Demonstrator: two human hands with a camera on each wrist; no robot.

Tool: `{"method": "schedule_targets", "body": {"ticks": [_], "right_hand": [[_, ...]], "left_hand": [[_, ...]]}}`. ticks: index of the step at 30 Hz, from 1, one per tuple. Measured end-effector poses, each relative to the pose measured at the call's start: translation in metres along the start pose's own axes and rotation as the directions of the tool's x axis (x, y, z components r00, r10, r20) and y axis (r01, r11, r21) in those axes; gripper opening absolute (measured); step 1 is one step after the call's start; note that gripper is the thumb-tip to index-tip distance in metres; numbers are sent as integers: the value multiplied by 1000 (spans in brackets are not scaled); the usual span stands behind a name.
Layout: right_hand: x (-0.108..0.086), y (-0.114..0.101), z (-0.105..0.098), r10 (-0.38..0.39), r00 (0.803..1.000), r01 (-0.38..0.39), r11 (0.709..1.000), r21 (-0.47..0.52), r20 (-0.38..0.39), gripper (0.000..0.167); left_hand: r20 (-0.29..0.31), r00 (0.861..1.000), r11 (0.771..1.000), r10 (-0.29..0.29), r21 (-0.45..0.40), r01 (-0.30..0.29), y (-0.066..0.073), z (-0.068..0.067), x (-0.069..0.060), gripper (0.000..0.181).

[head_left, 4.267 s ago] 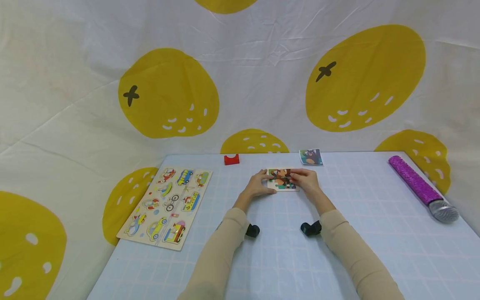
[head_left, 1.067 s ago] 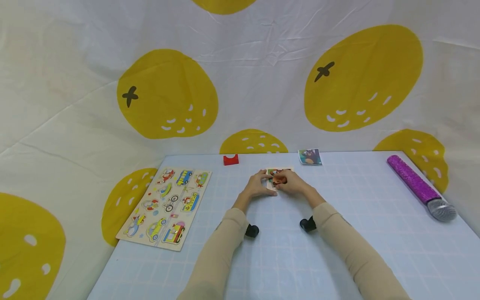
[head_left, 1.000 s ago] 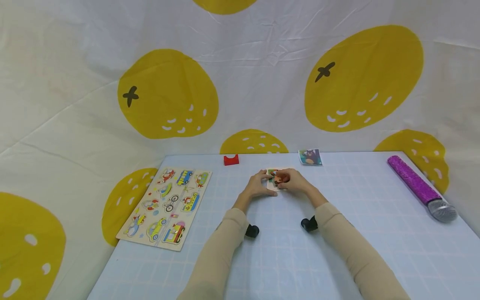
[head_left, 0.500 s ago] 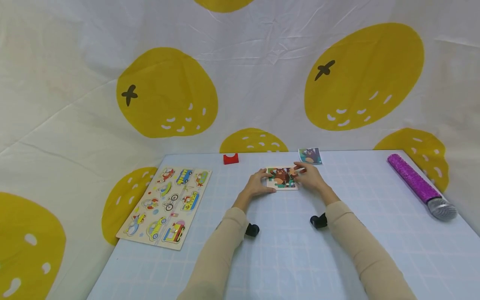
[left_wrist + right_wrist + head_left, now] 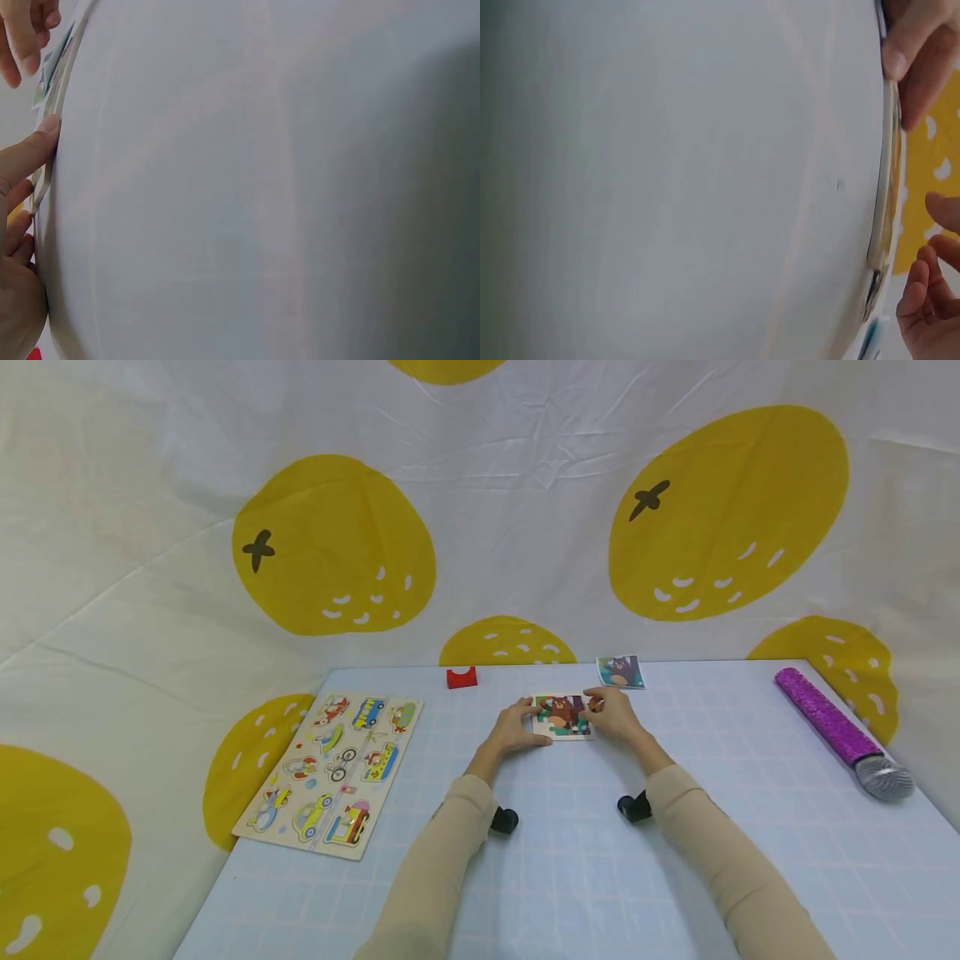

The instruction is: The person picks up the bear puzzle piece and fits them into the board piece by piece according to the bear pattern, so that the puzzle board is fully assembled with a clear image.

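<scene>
A small jigsaw board (image 5: 562, 717) with a brown bear picture lies at the far middle of the table. My left hand (image 5: 513, 727) grips its left side, with the thumb (image 5: 49, 124) at the near edge. Over the board's right side hovers my right hand (image 5: 615, 713), thumb and fingers loosely bent. Both wrist views show no piece between its thumb and fingertips; the palm is hidden. In the right wrist view, the right hand (image 5: 930, 292) appears apart from the board (image 5: 885, 180). A bear picture card (image 5: 621, 672) lies just behind.
A large wooden vehicle puzzle (image 5: 330, 777) lies on the left. Near the table's back edge sits a red notched block (image 5: 461, 677). A purple glitter microphone (image 5: 840, 731) lies on the right. Behind the table (image 5: 558, 877) hangs a patterned curtain (image 5: 525, 527).
My right hand covered the bear a second ago, then moved right to the board's right side, with a tan patch at its fingertips half a second ago. My left hand stays put.
</scene>
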State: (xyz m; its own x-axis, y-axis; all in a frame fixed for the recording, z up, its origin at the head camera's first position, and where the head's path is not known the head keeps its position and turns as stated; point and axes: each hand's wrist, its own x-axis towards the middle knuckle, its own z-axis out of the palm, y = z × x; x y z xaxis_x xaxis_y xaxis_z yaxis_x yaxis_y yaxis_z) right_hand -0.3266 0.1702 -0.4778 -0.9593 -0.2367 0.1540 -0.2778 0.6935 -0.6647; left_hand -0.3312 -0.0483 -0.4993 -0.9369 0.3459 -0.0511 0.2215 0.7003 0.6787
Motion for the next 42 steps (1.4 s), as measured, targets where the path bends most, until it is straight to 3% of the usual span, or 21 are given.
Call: {"method": "schedule_targets", "body": {"ticks": [5, 11, 15, 18, 23, 26, 29, 36, 42], "right_hand": [[2, -22, 19, -32, 993, 48, 989, -140, 116, 36], [3, -40, 29, -23, 996, 52, 936, -347, 87, 36], [2, -44, 28, 21, 996, 12, 924, -383, 81, 34], [3, -46, 28, 34, 994, 14, 904, -427, 103, 33], [5, -50, 33, 2, 988, 82, 846, -527, 156, 28], [6, -50, 35, -35, 984, 126, 825, -552, 173, 25], [7, -48, 35, -52, 982, 144, 830, -539, 183, 26], [2, -46, 29, -99, 982, 164, 874, -457, 163, 23], [-3, -47, 25, -69, 982, 136, 903, -407, 176, 22]], "left_hand": [[14, 999, 999, 36, 29, -37, 1, -2, 0, 62], [21, 998, 997, 58, 43, -58, 0, -3, 1, 61], [32, 998, 996, 61, 62, -63, -2, -1, 3, 61], [46, 996, 988, 70, 134, -76, -2, 2, 4, 63], [46, 995, 965, 89, 242, -97, -4, 8, 6, 66], [41, 995, 962, 92, 255, -100, -3, 8, 5, 65], [33, 995, 959, 98, 263, -103, -1, 7, 3, 63], [12, 996, 955, 91, 282, -91, 2, 8, 2, 62], [22, 996, 950, 84, 299, -86, 3, 8, 2, 63]]}}
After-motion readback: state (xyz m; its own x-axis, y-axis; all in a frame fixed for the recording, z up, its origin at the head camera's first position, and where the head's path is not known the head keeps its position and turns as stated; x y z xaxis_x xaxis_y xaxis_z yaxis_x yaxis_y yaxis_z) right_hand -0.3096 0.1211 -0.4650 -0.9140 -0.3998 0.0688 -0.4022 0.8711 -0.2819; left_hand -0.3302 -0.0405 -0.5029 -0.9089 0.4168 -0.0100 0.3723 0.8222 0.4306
